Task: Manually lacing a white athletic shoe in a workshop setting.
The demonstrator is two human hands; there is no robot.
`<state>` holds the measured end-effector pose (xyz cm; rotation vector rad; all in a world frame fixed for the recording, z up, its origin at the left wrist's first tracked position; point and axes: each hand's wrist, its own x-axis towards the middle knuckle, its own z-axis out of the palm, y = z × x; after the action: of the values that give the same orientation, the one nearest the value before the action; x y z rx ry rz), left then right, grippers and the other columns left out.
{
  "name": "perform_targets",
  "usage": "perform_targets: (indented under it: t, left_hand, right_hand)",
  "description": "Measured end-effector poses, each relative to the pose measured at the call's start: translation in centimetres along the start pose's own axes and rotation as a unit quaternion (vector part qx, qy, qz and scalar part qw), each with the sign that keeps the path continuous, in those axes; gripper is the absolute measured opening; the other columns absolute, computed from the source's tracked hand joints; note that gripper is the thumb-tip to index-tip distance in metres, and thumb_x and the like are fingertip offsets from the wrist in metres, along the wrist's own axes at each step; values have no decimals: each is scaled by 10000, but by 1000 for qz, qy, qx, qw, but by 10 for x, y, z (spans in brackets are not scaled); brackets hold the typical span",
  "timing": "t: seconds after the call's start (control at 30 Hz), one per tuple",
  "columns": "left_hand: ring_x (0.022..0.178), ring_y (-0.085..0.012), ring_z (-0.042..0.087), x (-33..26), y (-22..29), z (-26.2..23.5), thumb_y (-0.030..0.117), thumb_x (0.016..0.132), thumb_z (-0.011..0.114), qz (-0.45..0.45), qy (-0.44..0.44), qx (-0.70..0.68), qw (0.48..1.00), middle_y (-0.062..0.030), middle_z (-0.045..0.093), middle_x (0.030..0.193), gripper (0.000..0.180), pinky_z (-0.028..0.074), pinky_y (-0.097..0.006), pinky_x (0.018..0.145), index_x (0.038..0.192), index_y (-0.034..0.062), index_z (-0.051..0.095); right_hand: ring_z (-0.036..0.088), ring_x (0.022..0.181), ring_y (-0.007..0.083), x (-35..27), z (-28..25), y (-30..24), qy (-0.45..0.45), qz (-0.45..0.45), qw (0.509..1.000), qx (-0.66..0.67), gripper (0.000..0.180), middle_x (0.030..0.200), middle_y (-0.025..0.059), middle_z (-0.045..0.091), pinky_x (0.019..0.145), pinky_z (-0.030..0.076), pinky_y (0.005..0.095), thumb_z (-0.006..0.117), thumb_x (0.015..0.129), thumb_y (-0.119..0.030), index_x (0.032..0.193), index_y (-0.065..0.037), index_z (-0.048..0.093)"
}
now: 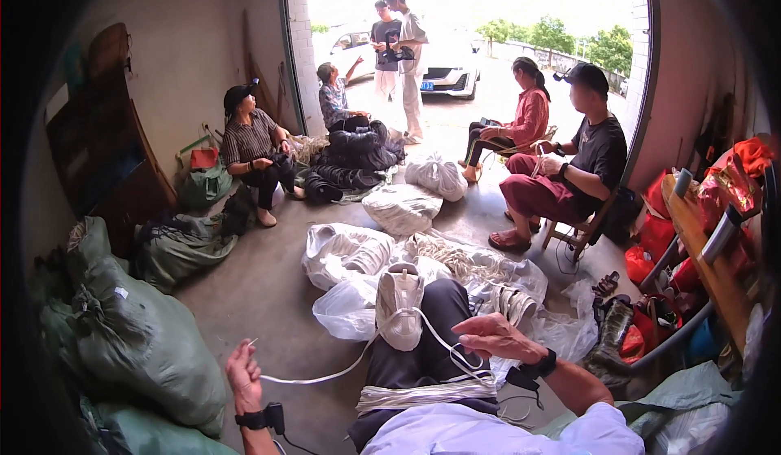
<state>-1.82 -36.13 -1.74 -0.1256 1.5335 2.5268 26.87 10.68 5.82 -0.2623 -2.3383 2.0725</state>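
A white shoe (400, 296) rests upright on my dark-trousered legs, with a white shoelace (348, 371) threaded across its front. Out to the left, my left hand (243, 371) pinches one end of this lace, and its tip sticks up past the fingers. The lace runs slack from there to the shoe. My right hand (500, 337) is to the right of the shoe, fingers pressed together and pointing left. The lace's other side loops down beneath these fingers and seems to be held at the thumb. Across my lap lies a bundle of white laces (427, 394).
Plastic bags of white shoes (350, 251) and a heap of laces (455, 255) lie ahead on the floor. Green sacks (150, 333) crowd the left; red bags and a wooden board (712, 260) stand right. Several people sit around, near dark shoes (350, 162).
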Motion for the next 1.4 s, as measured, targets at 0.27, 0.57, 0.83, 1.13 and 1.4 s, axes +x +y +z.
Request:
perform_targets:
  t: [0.27, 0.57, 0.83, 1.13, 1.4]
  left_hand:
    - [508, 8, 376, -24, -39, 121, 24, 887, 706, -62, -161, 122, 977, 34, 620, 840, 235, 253, -165, 413, 1115, 37, 650]
    - [448, 5, 347, -31, -68, 161, 90, 967, 628, 10, -217, 227, 949, -31, 678, 745, 112, 233, -177, 402, 1045, 12, 648]
    - [491, -19, 470, -43, -81, 169, 169, 993, 597, -94, -234, 224, 941, -71, 730, 836, 156, 346, -183, 436, 1062, 33, 631]
    - [465, 12, 349, -32, -79, 191, 200, 978, 659, -127, -251, 182, 942, 58, 539, 645, 165, 226, -172, 413, 1020, 45, 626]
    - [543, -68, 530, -14, -127, 208, 155, 892, 700, 26, -229, 336, 913, 23, 607, 617, 183, 417, -249, 508, 866, -26, 714]
  right_hand:
    - [543, 552, 52, 15, 19, 4, -55, -7, 998, -8, 361, 765, 54, 668, 468, 412, 220, 662, 984, -228, 1233, 33, 639]
    - [542, 529, 59, 10, 20, 20, -57, -4, 998, -1, 362, 761, 60, 674, 455, 415, 230, 661, 980, -233, 1218, 40, 647]
    - [542, 529, 68, 12, 25, 19, -58, 16, 998, 7, 361, 754, 64, 671, 455, 416, 232, 655, 984, -252, 1205, 34, 659]
    - [553, 566, 46, 35, 22, 4, -48, -6, 999, 0, 330, 749, 45, 668, 467, 424, 207, 664, 978, -220, 1181, 40, 664]
    - [622, 666, 103, 84, 29, 19, -4, -65, 991, -116, 306, 742, 75, 665, 536, 481, 285, 683, 940, -212, 1112, 42, 685]
